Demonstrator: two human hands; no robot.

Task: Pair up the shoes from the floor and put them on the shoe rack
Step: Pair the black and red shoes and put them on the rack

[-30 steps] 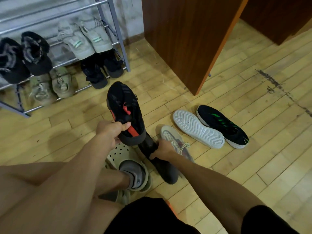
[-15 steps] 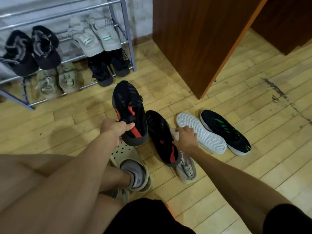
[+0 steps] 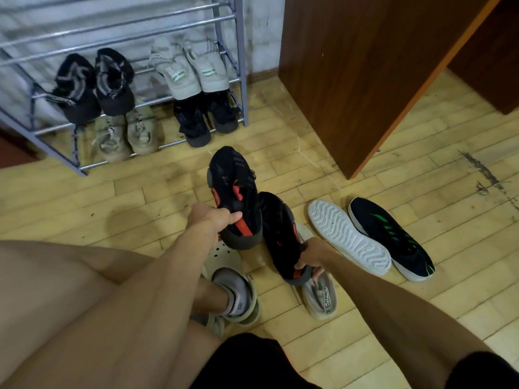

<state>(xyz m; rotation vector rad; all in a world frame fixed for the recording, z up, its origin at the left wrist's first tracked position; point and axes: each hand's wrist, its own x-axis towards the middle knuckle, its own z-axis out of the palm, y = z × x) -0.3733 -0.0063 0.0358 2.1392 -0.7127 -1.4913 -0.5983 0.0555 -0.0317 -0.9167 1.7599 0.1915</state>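
Note:
My left hand (image 3: 209,219) grips the heel of a black shoe with red marks (image 3: 234,192), held above the floor with its toe toward the shoe rack (image 3: 237,66). My right hand (image 3: 313,255) holds the heel of the matching black and red shoe (image 3: 278,234), just right of the first. A grey knit shoe (image 3: 320,300) lies under it on the floor. To the right lie a white-soled shoe turned sole up (image 3: 346,235) and a black shoe with green stripes (image 3: 390,237). The metal rack holds several pairs on its lower shelves.
A brown wooden cabinet panel (image 3: 365,74) stands right of the rack. My foot in a grey sock and beige clog (image 3: 233,284) rests on the wooden floor (image 3: 126,209) below the held shoes. The rack's upper bars hold nothing.
My right hand has shifted from the side of the second black shoe to its heel and taken hold of it. The camera has moved slightly; the left hand keeps its shoe.

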